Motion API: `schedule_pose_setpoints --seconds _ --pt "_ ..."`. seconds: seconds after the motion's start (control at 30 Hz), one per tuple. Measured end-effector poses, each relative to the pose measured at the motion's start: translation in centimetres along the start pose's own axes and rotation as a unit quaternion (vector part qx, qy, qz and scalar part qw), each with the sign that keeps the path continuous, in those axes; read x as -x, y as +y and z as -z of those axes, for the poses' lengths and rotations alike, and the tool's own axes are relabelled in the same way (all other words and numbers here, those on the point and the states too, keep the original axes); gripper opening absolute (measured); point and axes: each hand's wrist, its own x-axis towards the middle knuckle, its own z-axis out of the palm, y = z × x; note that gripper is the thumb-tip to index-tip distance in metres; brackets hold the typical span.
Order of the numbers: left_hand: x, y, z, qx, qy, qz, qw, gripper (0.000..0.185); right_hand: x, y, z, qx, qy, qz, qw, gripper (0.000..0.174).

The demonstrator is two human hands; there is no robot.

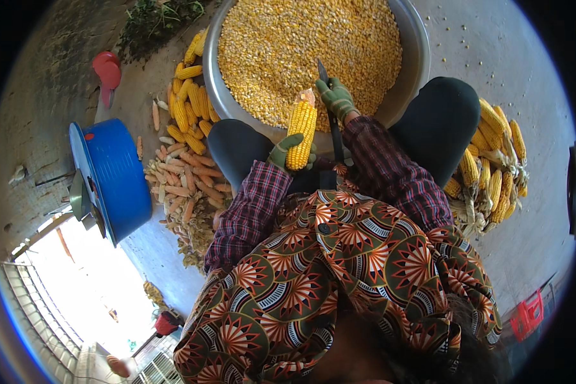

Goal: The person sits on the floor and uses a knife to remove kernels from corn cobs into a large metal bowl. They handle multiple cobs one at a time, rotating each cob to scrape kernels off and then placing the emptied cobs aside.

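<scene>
My left hand [288,151], in a green glove, holds a yellow ear of corn [301,127] near its lower end. The ear stands tip up, and a patch at the top shows cob without kernels. A dark, pointed bar-like tool [334,137] is in my gloved right hand [337,98], just right of the ear's top. Its tip points away from me, over the kernels, while its other end runs down between my legs. Beyond both hands is a wide metal basin [420,43] holding loose corn kernels [307,43].
Left of the basin lie unshelled ears [189,103], with stripped cobs [187,175] and husks nearer me. To the right is a bundle of ears [494,163] with husks. A blue drum [120,177], a red plastic scoop-like object [107,72] and greenery [156,21] are farther left.
</scene>
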Motion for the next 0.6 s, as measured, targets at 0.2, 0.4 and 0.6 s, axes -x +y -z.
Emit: schedule_pose_setpoints --seconds 0.2,0.4,0.6 --pt "-0.9 1.4 1.7 -0.061 0.023 -0.022 0.998 0.032 -1.3 -2.6 0.4 -0.229 -0.028 0.139 0.963 0.029" --pt "-1.1 1.0 1.7 -0.076 -0.007 -0.051 0.996 0.037 2.8 -3.5 0.1 -0.105 -0.207 0.12 0.965 0.023" --pt "-2.0 1.1 2.0 -0.06 -0.067 -0.024 0.996 0.04 1.6 -2.4 -0.1 -0.117 -0.085 0.127 0.981 0.034"
